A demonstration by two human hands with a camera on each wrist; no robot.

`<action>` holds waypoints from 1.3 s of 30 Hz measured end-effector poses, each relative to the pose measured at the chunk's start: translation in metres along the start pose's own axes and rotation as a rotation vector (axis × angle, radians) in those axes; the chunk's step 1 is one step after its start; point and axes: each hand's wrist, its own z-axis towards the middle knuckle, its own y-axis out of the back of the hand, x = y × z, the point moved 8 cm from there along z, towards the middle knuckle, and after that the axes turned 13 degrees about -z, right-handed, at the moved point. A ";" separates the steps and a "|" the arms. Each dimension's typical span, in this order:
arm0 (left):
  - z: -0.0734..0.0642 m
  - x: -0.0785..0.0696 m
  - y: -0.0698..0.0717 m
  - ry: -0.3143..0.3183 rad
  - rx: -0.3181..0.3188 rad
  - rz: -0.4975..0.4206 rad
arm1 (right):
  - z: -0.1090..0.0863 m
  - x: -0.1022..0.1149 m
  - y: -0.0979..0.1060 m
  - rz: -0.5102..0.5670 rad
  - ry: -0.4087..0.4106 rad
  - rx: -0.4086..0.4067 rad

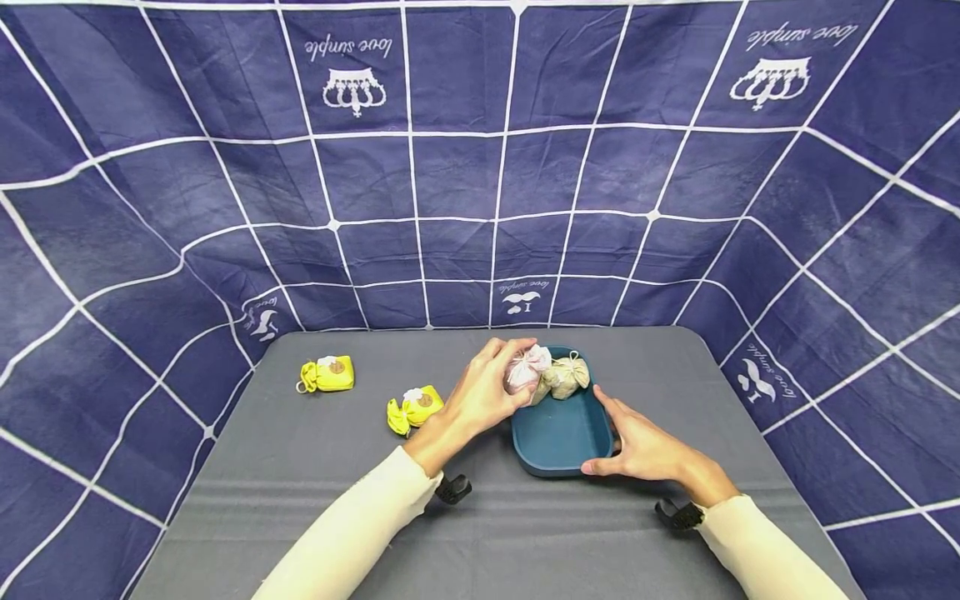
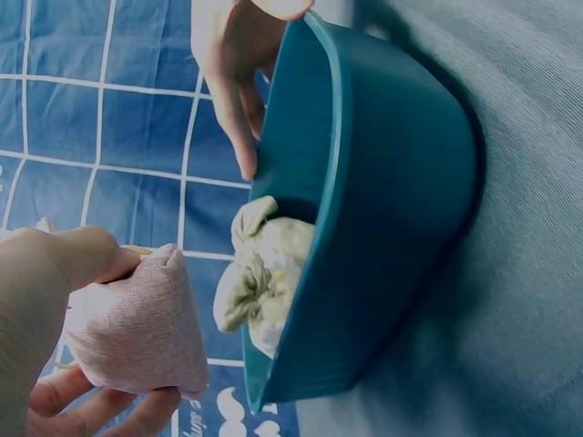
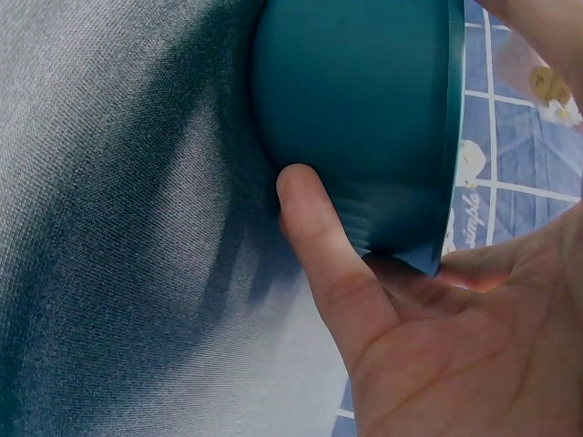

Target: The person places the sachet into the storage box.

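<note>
My left hand grips a pale pink drawstring pouch between thumb and fingers, over the back left of a dark blue bin. In the left wrist view the pink pouch hangs beside the bin's rim, its lower side held by the fingertips. Two beige-green pouches lie inside the bin; one of them shows well in the head view. My right hand holds the bin's right side, thumb against the outer wall and the other fingers partly hidden behind it.
Left of the bin, a yellow pouch lies close to my left forearm. Another yellow pouch sits farther left, near the back corner of the grey table. Blue checked cloth walls the back and sides.
</note>
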 end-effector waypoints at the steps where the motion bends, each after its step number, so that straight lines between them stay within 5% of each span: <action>1: 0.001 -0.001 -0.002 0.005 0.008 -0.005 | 0.000 -0.001 0.000 -0.004 0.001 -0.001; 39: 0.034 -0.017 -0.070 0.049 0.168 0.018 | 0.000 -0.008 -0.003 0.057 0.015 -0.005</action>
